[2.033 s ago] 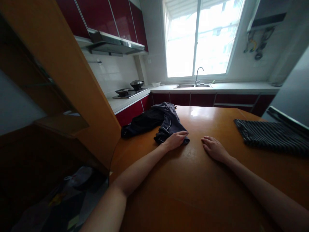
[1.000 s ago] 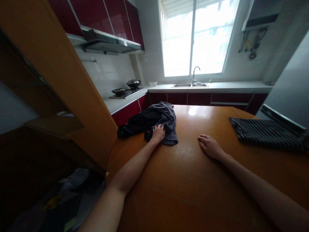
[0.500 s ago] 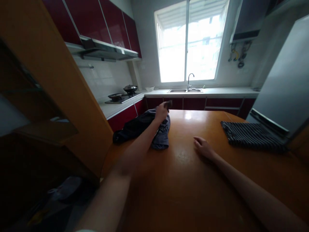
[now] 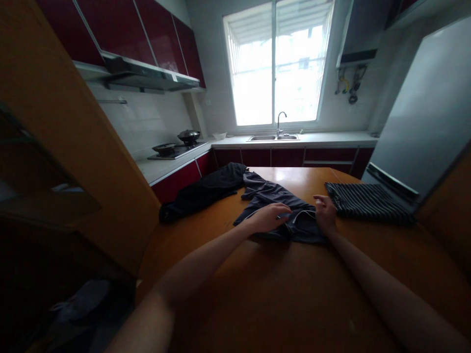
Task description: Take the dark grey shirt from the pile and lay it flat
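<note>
A dark grey T-shirt [image 4: 270, 191] with a white-edged opening lies loosely spread and wrinkled on the wooden table in front of me. My left hand [image 4: 270, 217] is over its near left part, thumb and fingers closed on the cloth around the opening. At the shirt's right end, my right hand [image 4: 326, 213] has its fingers curled at the edge of the fabric; some of its grip is hidden. Farther left, a bunched black garment [image 4: 209, 186] lies at the table's far left edge, touching or close to the shirt's far corner.
A folded striped cloth [image 4: 368, 202] lies on the right of the wooden table [image 4: 294, 294], close to my right hand. Behind the table are a counter with a sink [image 4: 274, 138], a stove with pans [image 4: 188, 136], and a fridge [image 4: 427, 113] at the right.
My left hand has come nearer and to the right from the clothes pile, bringing the grey shirt away from the black garment. My right hand has moved slightly right, onto the shirt's edge.
</note>
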Action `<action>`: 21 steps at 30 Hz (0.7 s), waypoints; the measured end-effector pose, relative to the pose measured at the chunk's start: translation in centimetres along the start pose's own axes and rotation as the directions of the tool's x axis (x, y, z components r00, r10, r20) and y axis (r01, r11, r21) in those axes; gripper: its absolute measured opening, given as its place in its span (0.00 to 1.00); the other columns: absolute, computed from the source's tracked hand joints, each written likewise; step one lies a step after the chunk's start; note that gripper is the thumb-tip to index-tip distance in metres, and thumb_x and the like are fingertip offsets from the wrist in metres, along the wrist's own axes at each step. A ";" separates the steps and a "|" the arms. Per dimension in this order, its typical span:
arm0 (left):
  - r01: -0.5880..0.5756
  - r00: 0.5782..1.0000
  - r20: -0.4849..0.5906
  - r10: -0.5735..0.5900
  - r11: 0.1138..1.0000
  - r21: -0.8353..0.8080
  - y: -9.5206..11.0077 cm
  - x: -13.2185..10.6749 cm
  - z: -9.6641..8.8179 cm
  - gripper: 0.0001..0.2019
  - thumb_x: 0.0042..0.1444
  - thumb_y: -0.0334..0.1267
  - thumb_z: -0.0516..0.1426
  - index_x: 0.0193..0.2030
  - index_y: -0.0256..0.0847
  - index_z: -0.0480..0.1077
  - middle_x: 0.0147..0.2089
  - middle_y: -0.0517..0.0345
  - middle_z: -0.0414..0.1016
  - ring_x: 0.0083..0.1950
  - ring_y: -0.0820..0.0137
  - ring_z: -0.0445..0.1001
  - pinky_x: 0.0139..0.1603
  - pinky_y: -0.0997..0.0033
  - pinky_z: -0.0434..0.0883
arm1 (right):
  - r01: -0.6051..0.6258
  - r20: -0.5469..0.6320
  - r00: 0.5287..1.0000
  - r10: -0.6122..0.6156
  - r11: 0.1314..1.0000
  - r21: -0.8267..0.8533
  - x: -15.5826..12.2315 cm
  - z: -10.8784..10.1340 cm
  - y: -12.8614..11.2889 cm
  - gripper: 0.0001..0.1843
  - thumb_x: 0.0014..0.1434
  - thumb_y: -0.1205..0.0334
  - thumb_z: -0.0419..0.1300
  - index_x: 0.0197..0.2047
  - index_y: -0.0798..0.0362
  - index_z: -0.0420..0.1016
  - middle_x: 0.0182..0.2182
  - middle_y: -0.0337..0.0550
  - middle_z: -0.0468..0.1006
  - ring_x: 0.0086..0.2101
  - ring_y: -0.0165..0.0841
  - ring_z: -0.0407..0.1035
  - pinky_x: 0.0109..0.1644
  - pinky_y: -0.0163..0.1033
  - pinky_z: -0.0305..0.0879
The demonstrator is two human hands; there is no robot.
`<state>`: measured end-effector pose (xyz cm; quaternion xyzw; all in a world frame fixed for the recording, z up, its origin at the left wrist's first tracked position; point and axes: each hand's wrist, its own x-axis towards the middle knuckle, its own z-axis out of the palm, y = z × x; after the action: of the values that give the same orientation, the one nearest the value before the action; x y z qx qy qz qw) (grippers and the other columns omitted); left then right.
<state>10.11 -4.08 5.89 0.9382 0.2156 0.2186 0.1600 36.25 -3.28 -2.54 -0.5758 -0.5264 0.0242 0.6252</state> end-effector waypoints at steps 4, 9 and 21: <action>0.273 0.949 -0.187 -0.256 0.959 0.073 -5.6 -5.1 -2.9 0.14 0.63 0.38 0.58 0.54 0.41 0.75 0.56 0.48 0.76 0.58 0.62 0.74 0.64 0.60 0.68 | 0.125 0.217 0.971 -0.102 0.987 -0.097 -1.1 0.9 -0.9 0.15 0.62 0.60 0.51 0.41 0.54 0.78 0.41 0.52 0.78 0.45 0.43 0.71 0.52 0.46 0.67; 0.361 0.922 -0.165 -0.349 0.931 0.048 -9.1 -12.1 -3.1 0.32 0.58 0.49 0.63 0.68 0.41 0.64 0.66 0.45 0.68 0.66 0.57 0.67 0.68 0.55 0.64 | 0.272 0.513 0.856 -0.071 0.904 -0.330 -2.5 1.5 -1.7 0.12 0.64 0.58 0.55 0.42 0.50 0.79 0.44 0.48 0.78 0.48 0.41 0.69 0.55 0.46 0.63; 0.382 0.898 -0.244 -0.367 0.924 0.016 -8.6 -12.9 -1.7 0.16 0.60 0.38 0.58 0.55 0.46 0.75 0.52 0.55 0.79 0.54 0.61 0.76 0.59 0.59 0.72 | 0.172 0.502 0.862 -0.070 0.972 -0.160 -0.3 -0.2 -1.4 0.13 0.62 0.60 0.53 0.35 0.51 0.78 0.38 0.49 0.79 0.41 0.40 0.72 0.51 0.44 0.67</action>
<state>-4.04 -2.47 -0.46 0.8509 0.4163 0.2870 0.1425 35.43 -4.13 -1.65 -0.5757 -0.7032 0.0779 0.4099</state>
